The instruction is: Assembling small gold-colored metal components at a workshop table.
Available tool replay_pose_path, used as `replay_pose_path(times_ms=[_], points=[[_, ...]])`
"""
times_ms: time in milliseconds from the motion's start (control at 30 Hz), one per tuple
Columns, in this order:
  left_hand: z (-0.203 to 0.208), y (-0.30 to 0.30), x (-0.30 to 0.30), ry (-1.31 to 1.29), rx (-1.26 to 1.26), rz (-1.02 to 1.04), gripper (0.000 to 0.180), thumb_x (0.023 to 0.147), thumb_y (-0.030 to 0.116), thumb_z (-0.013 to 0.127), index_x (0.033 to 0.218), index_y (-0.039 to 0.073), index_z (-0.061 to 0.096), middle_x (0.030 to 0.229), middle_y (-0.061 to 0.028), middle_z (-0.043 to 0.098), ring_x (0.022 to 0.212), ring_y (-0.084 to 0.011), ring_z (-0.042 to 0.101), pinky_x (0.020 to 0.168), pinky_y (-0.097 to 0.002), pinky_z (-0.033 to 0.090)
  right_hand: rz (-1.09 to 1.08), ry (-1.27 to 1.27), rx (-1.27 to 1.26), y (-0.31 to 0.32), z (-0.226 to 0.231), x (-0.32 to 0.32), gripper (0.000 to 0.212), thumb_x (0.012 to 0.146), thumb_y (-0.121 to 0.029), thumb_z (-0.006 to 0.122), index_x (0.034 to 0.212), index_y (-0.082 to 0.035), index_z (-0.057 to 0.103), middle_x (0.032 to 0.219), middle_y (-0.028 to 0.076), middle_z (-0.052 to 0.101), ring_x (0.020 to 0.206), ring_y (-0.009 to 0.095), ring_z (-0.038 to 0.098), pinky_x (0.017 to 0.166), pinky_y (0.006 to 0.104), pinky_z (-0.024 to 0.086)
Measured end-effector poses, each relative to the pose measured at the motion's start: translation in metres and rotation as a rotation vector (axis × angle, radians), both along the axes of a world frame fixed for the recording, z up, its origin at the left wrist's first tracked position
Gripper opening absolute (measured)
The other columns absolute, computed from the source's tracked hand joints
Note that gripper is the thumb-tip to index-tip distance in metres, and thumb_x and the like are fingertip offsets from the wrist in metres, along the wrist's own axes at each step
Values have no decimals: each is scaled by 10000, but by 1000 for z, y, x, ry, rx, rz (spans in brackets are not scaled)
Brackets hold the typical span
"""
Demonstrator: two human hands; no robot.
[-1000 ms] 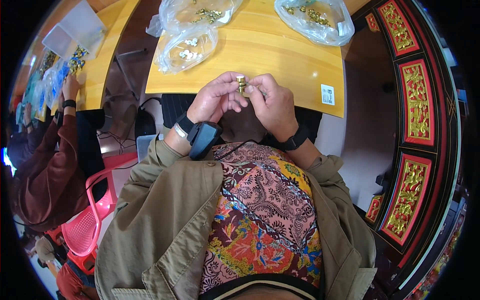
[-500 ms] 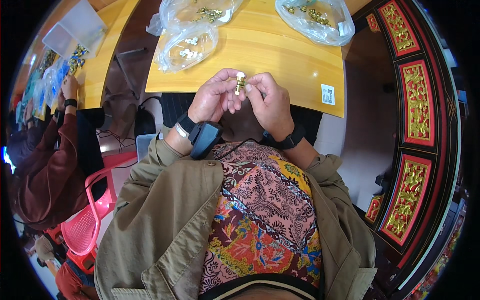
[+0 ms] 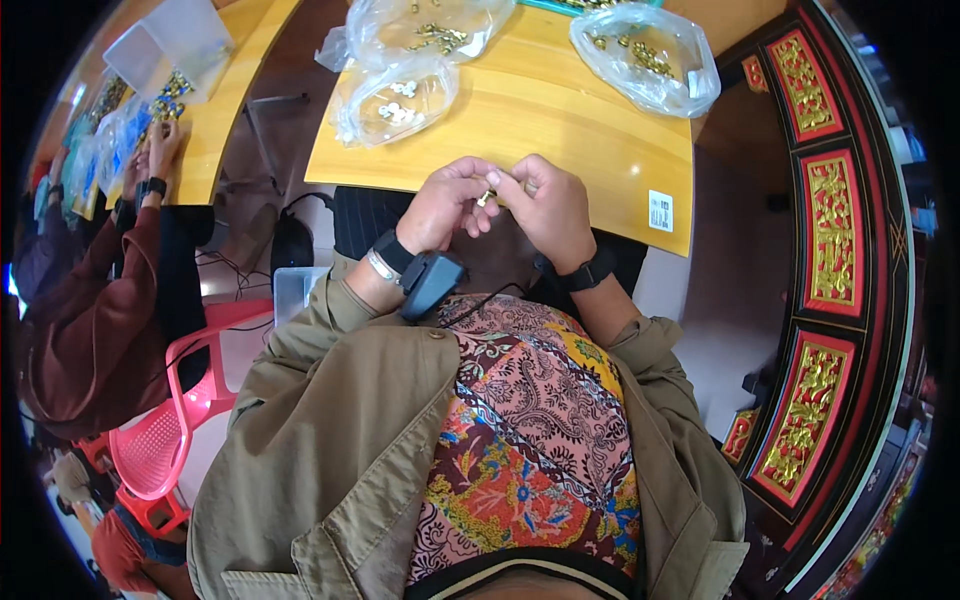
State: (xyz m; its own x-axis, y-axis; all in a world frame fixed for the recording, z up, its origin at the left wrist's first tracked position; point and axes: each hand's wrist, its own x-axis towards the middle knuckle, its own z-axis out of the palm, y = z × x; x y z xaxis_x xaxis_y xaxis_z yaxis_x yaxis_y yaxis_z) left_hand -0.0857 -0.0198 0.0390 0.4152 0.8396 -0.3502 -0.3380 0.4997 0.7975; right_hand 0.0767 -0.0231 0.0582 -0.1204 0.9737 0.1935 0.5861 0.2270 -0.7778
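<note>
Just beyond the near edge of the yellow wooden table (image 3: 570, 130), my two hands meet over my lap. A small brass fitting (image 3: 484, 199) is pinched between my left hand (image 3: 440, 208) and my right hand (image 3: 556, 218). My left fingertips grip it from the left, and the right thumb and fingers close over its upper part. Much of the fitting is hidden by the fingers, with only its short gold-coloured lower end showing. Nearest on the tabletop lies a clear plastic bag of small white parts (image 3: 433, 104).
Behind it lies another clear bag (image 3: 480, 22) with brass parts, and a third bag (image 3: 700, 92) sits far right. A white label (image 3: 660, 210) marks the right table corner. Leftward, a person's hand (image 3: 160, 148) is among brass parts by a translucent bin (image 3: 165, 45); a pink chair (image 3: 150, 455) stands nearer.
My right thumb and fingers have closed over the fitting's upper part, hiding the white top that showed before. The fitting has tilted. The whole view has shifted slightly.
</note>
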Motion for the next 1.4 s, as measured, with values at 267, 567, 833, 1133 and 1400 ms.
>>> replay_pose_path(times_ms=[267, 567, 833, 1133, 1400], points=[[11, -10, -30, 128, 44, -5, 199, 866, 93, 459, 1014, 12, 565, 654, -45, 579, 467, -86, 535, 393, -179, 413, 226, 149, -258, 21, -3, -14, 270, 813, -225, 618, 695, 18, 604, 516, 10, 472, 510, 57, 403, 467, 257, 330], [9, -22, -42, -27, 12, 88, 264, 886, 95, 440, 1123, 3, 512, 703, -64, 593, 506, -106, 555, 441, -189, 444, 306, 41, -198, 24, 10, -30, 247, 816, -194, 594, 695, 22, 605, 524, 6, 480, 528, 55, 427, 485, 256, 358], [-10, -2, -25, -287, -85, 69, 284, 908, 139, 422, 1144, -5, 486, 808, -142, 616, 604, -185, 617, 537, -247, 517, 86, 58, -24, 87, 9, -32, 304, 787, -304, 591, 786, -5, 648, 661, 188, 601, 616, 306, 603, 571, 368, 455], [-2, 1, -28, -344, -131, 104, 206, 935, 182, 371, 1015, 31, 486, 831, -178, 619, 637, -235, 629, 562, -280, 528, 212, 103, -11, 39, 18, -14, 270, 768, -226, 673, 938, -16, 658, 517, 2, 466, 481, 52, 388, 452, 240, 315], [2, -1, -19, -318, -57, 17, 269, 942, 228, 392, 991, 7, 538, 777, -94, 617, 623, -165, 618, 545, -277, 524, 246, -180, 172, -3, 14, -21, 398, 727, -285, 691, 1067, -105, 592, 679, 102, 603, 600, 250, 600, 548, 321, 463]])
